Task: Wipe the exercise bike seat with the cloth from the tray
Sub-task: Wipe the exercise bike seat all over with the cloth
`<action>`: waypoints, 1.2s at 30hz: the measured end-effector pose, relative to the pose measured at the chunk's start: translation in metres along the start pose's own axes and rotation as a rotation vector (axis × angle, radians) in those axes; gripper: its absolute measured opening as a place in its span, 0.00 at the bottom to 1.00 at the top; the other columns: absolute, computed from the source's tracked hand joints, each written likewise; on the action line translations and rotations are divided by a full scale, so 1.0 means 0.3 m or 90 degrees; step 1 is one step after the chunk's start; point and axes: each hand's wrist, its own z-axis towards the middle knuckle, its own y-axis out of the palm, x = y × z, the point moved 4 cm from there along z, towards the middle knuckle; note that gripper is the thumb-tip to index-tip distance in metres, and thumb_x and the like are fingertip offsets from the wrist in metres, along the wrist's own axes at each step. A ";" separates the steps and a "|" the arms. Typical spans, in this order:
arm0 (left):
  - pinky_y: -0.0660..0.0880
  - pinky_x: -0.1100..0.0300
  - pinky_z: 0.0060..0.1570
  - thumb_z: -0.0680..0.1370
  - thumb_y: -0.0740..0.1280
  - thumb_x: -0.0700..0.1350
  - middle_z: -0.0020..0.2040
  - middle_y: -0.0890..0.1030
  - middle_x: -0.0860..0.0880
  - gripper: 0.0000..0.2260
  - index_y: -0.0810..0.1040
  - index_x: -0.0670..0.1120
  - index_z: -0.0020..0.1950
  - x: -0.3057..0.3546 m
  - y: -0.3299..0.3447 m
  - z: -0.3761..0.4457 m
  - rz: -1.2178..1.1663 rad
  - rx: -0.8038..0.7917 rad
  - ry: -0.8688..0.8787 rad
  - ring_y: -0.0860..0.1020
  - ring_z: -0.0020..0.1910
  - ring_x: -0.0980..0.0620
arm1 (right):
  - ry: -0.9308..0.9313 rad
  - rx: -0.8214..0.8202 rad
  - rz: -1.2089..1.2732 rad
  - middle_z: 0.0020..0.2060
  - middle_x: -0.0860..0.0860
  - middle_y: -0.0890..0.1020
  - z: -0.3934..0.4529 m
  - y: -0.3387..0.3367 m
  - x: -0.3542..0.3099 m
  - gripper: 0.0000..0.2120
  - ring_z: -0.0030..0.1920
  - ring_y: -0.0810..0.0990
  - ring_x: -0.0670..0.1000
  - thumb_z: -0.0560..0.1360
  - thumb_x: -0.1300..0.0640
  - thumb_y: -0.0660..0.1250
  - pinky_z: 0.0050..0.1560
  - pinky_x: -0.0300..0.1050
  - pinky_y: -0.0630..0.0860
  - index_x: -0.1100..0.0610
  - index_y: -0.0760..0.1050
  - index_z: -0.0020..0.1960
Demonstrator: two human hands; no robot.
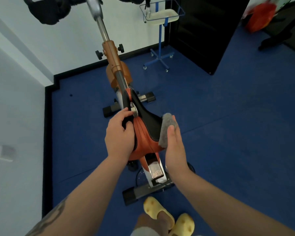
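The exercise bike seat (pixel 146 130), black and orange, sits at the middle of the view on its post. My left hand (pixel 120 133) grips the seat's left side, fingers wrapped over the black edge. My right hand (pixel 174 147) presses a grey cloth (pixel 167 128) flat against the seat's right side. The white tray (pixel 162 16) stands on a blue wheeled stand at the back, by the wall.
The bike's orange frame (pixel 111 55) and handlebar stem rise ahead toward the wall. Its base bars rest on the blue floor (pixel 228 133). A white wall (pixel 15 108) runs along the left, a black cabinet (pixel 208 31) at the back right. My feet wear yellow slippers (pixel 169 217).
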 end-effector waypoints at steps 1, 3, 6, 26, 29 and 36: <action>0.63 0.72 0.49 0.76 0.61 0.39 0.63 0.75 0.60 0.15 0.77 0.57 0.54 -0.002 -0.001 0.000 -0.003 -0.001 -0.002 0.70 0.64 0.60 | -0.008 0.002 -0.001 0.76 0.38 0.56 -0.024 0.009 0.007 0.21 0.75 0.54 0.39 0.80 0.39 0.48 0.70 0.36 0.57 0.33 0.52 0.73; 0.65 0.70 0.49 0.76 0.60 0.39 0.63 0.75 0.60 0.15 0.78 0.57 0.54 -0.002 -0.003 0.000 -0.003 -0.001 -0.004 0.70 0.64 0.59 | -0.028 -0.002 -0.045 0.76 0.35 0.47 -0.098 0.030 0.013 0.22 0.74 0.45 0.32 0.78 0.38 0.46 0.68 0.27 0.48 0.31 0.46 0.71; 0.64 0.71 0.50 0.76 0.60 0.39 0.64 0.75 0.60 0.15 0.78 0.57 0.54 0.007 -0.002 -0.002 0.008 -0.001 0.000 0.70 0.64 0.59 | -0.039 0.015 -0.115 0.76 0.36 0.47 -0.110 0.025 0.021 0.24 0.71 0.46 0.30 0.79 0.41 0.49 0.58 0.16 0.51 0.34 0.45 0.74; 0.77 0.49 0.50 0.81 0.51 0.44 0.77 0.53 0.58 0.20 0.62 0.57 0.72 0.025 0.026 0.026 0.203 -0.218 0.129 0.49 0.75 0.53 | 0.047 0.285 0.045 0.71 0.44 0.68 -0.024 0.097 0.034 0.24 0.71 0.68 0.50 0.73 0.37 0.53 0.69 0.60 0.66 0.30 0.59 0.69; 0.73 0.47 0.58 0.81 0.51 0.46 0.77 0.52 0.58 0.21 0.59 0.59 0.73 0.018 0.030 0.033 0.198 -0.233 0.137 0.48 0.76 0.53 | -0.017 0.323 0.052 0.77 0.39 0.52 -0.110 0.190 0.042 0.23 0.76 0.52 0.43 0.75 0.37 0.52 0.75 0.57 0.56 0.24 0.50 0.68; 0.66 0.45 0.66 0.81 0.51 0.46 0.76 0.57 0.57 0.20 0.62 0.58 0.72 0.003 0.038 0.040 0.173 -0.245 0.136 0.48 0.76 0.51 | 0.122 0.353 0.083 0.74 0.43 0.65 -0.040 0.111 0.037 0.38 0.72 0.65 0.48 0.65 0.26 0.48 0.73 0.56 0.61 0.37 0.57 0.74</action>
